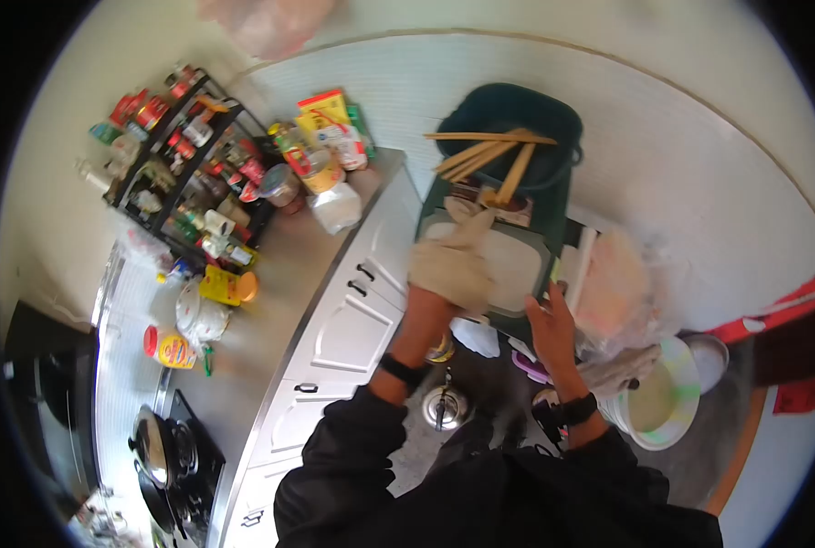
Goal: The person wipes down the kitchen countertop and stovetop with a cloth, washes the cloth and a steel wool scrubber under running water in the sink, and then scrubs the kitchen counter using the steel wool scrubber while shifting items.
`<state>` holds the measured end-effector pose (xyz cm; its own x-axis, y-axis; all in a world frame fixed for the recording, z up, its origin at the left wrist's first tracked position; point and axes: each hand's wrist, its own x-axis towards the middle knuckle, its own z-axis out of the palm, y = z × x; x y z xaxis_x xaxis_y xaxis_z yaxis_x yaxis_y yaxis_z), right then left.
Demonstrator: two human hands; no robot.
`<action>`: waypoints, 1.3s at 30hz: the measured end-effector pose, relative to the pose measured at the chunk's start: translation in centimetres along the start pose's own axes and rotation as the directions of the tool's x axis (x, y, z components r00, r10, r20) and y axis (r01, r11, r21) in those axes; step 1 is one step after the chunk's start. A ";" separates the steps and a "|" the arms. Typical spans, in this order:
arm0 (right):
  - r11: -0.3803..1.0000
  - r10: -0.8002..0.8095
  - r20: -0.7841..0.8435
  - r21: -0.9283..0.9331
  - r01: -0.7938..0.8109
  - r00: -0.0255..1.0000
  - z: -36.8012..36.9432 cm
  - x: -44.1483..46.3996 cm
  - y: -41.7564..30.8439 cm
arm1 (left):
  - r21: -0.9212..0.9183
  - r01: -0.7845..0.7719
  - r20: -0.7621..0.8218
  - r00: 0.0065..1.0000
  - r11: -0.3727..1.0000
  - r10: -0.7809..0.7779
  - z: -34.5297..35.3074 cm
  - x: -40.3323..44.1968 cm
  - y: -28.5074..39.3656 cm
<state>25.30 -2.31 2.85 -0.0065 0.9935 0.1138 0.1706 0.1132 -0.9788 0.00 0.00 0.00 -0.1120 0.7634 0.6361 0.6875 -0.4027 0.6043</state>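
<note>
A beige cloth (462,260) covers most of my left hand (444,294), hiding its fingers. It lies over the left part of a pale panel (514,274) on top of a dark green cabinet (430,208). My right hand (554,331) is bare, with thumb and finger at the cabinet's near right corner. Past the cloth, a dark green tub (562,114) stands at the far end. Several wooden strips (517,169) lie across its rim, some slanting down toward the cabinet top.
At left, a counter (275,274) carries a black spice rack (174,173), jars, packets and a stove (188,466). White cupboards (339,365) run below it. To the right are a filled plastic bag (617,283), a cloth (608,373) and a white bucket (672,402). A metal kettle (445,406) stands on the floor.
</note>
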 end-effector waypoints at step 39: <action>1.000 0.000 -0.224 -0.018 -0.004 0.975 10.4 -2.5 1.9 | 0.047 -0.368 0.549 0.786 0.929 0.284 -0.5 6.0 7.7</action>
<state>15.43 -4.42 -1.02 0.2145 0.9653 0.1489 0.1884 0.1087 -0.9761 4.34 1.20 8.69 0.5006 0.7633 0.4083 0.7134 -0.6310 0.3050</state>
